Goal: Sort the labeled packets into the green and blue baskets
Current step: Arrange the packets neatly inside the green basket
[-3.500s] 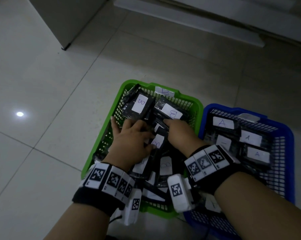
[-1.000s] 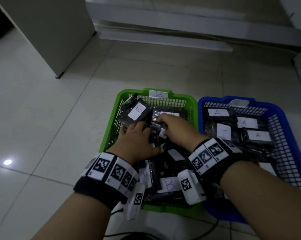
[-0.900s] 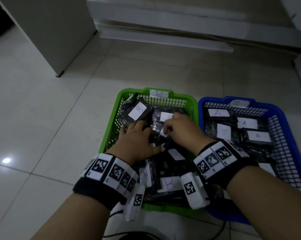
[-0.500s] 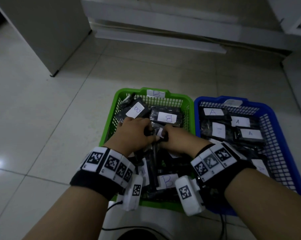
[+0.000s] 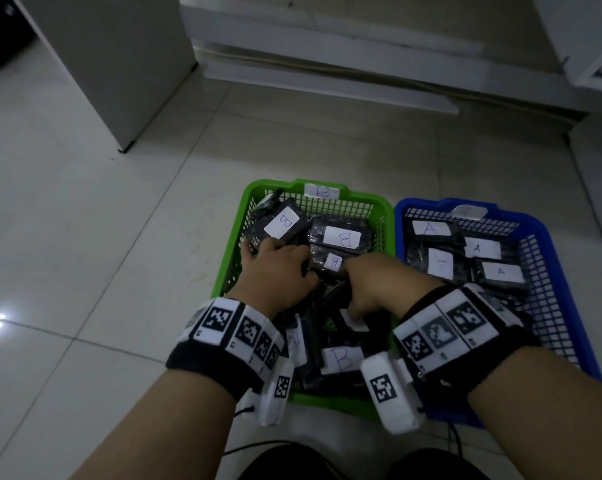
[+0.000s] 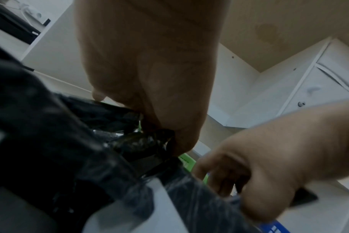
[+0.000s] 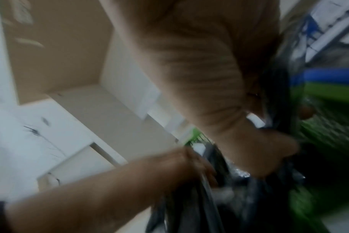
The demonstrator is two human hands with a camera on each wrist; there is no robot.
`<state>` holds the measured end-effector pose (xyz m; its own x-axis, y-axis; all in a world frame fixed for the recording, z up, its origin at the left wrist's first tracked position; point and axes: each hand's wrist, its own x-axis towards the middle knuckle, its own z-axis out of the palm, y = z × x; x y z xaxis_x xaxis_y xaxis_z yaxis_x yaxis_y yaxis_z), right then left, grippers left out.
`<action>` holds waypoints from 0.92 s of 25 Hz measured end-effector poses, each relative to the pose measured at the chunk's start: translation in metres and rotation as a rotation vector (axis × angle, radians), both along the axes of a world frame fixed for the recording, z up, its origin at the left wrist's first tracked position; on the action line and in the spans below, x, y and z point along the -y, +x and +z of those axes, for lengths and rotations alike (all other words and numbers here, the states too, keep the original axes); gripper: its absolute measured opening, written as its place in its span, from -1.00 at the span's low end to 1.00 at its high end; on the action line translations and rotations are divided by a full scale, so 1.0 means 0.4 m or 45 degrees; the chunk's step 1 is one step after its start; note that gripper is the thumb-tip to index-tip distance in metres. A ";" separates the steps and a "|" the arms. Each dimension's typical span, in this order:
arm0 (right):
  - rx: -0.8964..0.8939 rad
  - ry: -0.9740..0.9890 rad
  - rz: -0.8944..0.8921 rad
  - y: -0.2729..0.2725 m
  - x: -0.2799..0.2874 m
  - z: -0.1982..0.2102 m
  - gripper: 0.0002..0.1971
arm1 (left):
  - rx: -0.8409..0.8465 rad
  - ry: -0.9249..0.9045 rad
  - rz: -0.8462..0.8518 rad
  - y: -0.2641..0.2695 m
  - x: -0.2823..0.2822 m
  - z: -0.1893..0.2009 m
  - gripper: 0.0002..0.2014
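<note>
A green basket (image 5: 361, 195) tagged B is packed with black packets, each with a white label marked B (image 5: 341, 237). To its right, a blue basket (image 5: 427, 202) holds black packets labelled A (image 5: 500, 271). Both hands are inside the green basket. My left hand (image 5: 275, 268) lies over the pile with its fingers stretched forward, pressing on packets (image 6: 90, 141). My right hand (image 5: 372, 282) is beside it, with fingers curled down into the pile and gripping a black packet (image 6: 303, 197). The right wrist view is blurred and shows my right hand (image 7: 219, 94) against the dark wrapping.
The baskets stand side by side on a pale tiled floor. A white cabinet (image 5: 102, 64) stands at the far left. A low white ledge (image 5: 327, 81) runs along the back, and more white furniture (image 5: 587, 46) is at the far right. A dark cable (image 5: 251, 448) lies near my knees.
My right hand drew back from the far B packets toward the middle of the green basket and curled into the pile. My left hand stayed on the packets.
</note>
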<state>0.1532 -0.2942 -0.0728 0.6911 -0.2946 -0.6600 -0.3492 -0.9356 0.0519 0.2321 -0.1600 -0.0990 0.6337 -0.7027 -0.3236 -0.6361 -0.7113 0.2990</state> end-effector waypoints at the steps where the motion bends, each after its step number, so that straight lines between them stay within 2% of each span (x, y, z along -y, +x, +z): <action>1: 0.026 -0.038 0.018 0.001 0.017 0.017 -0.51 | 0.006 0.009 -0.007 -0.001 0.002 -0.004 -0.69; 2: 0.088 -0.021 -0.003 0.003 0.040 0.029 -0.49 | 0.013 0.014 -0.012 -0.001 0.005 -0.008 -0.68; 4: 0.339 0.177 -0.122 0.011 0.074 0.035 -0.45 | 0.041 0.021 -0.018 -0.001 0.006 -0.012 -0.65; 7: 0.669 0.454 -0.149 0.028 0.082 -0.024 -0.51 | 0.065 0.059 0.003 -0.013 0.012 -0.018 -0.61; 9: 0.797 0.406 0.000 0.047 0.081 -0.081 -0.60 | 0.074 0.072 0.010 -0.019 0.014 -0.021 -0.56; 11: 0.902 0.335 0.056 0.067 0.104 -0.110 -0.63 | 0.067 0.085 0.002 -0.023 0.014 -0.024 -0.52; 14: 0.866 0.197 0.088 0.085 0.152 -0.119 -0.72 | 0.061 0.116 -0.016 -0.027 0.016 -0.029 -0.52; 16: 0.921 0.093 0.136 0.081 0.156 -0.121 -0.77 | 0.040 0.102 0.001 -0.024 0.020 -0.031 -0.55; 19: 1.026 0.276 -0.063 0.052 0.119 -0.110 -0.90 | 0.028 0.009 0.086 -0.015 0.021 -0.026 -0.62; 21: 0.797 0.357 -0.159 0.030 0.097 -0.104 -0.87 | 0.028 -0.063 0.147 -0.003 0.015 -0.022 -0.67; 23: 0.489 0.464 -0.196 0.009 0.066 -0.097 -0.72 | 0.016 -0.098 0.211 0.008 0.005 -0.018 -0.68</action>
